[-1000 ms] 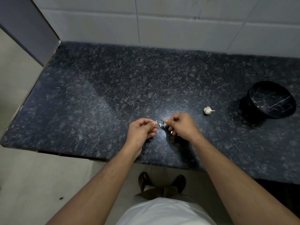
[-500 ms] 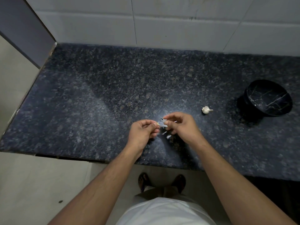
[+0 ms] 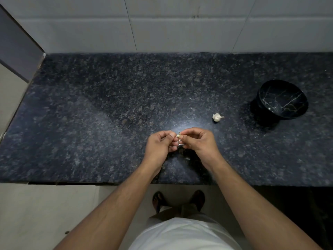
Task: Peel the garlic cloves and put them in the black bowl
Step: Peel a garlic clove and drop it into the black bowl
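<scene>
Dark speckled stone counter [image 3: 108,114], running wall to wall under pale tiles [image 3: 162,24]; plenty of bare surface kept in front for the work.

Black bowl [image 3: 295,98] with white veining, far right on the counter, well apart from the hands; set within a sideways reach, likely so a peeled piece can be dropped in without stepping. A tiny pale fleck on its inner wall, too small to name.

Left hand [image 3: 159,145], low over the front part of the counter, fingers curled in, thumb and fingertips closed on a small pale garlic clove [image 3: 178,135] or its skin. Right hand [image 3: 197,141], mirrored, fingertips pinching the same clove from the other side. Held between the two hands so one can steady while the other pulls the skin; which hand does which, impossible to tell. Peeling judged under way, clove not yet clean.

Garlic bulb [image 3: 217,117], small and white, stem tip pointing right, lying between hands and bowl; probably the supply for further cloves.

Thin pale scraps of skin [image 3: 187,158] on the counter below the hands.
</scene>
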